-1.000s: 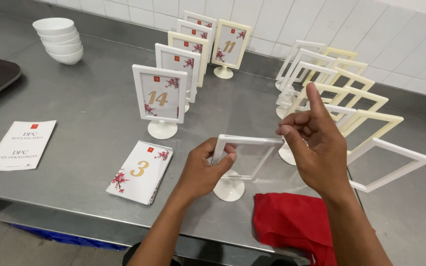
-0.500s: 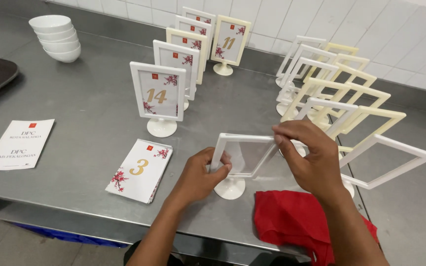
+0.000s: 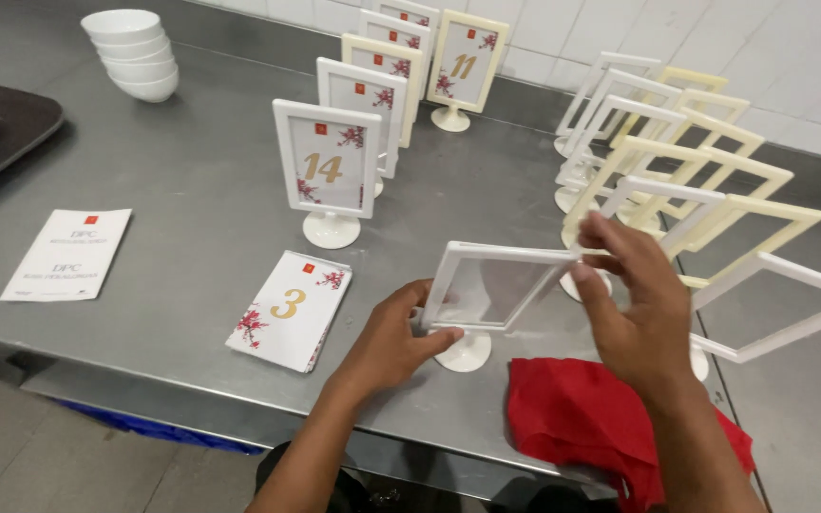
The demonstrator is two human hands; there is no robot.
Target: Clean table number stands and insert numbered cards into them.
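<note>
- Gripping an empty white table-sign frame (image 3: 498, 285) with both hands, I hold it near the front edge of the steel counter (image 3: 201, 190); its round foot rests on the counter surface.
- My left hand (image 3: 393, 334) closes on the frame's lower left corner, thumb along the bottom rail, fingers behind the panel.
- My right hand (image 3: 631, 306) pinches the frame's upper right corner between thumb and fingertips; remaining fingers are loosely curled, not fully closed.
- The frame leans slightly, its clear panel holding no card.
- At 9 o'clock of the frame, a small stack of floral number cards (image 3: 289, 309) lies flat, just beside my left wrist.
- At 4 o'clock, a red cloth (image 3: 582, 423) lies bunched at the counter edge, under my right forearm.
- At 11 o'clock, a row of filled sign frames (image 3: 327, 171) stands upright, running back towards the tiled wall.
- At 1 to 3 o'clock, a cluster of empty frames (image 3: 686, 161), white and cream, stands close together.
- At 9 o'clock, well apart, a white printed sheet (image 3: 68, 255) lies flat.
- At 10 o'clock, far back, stacked white bowls (image 3: 133, 52) stand beside a dark tray (image 3: 11, 128).
</note>
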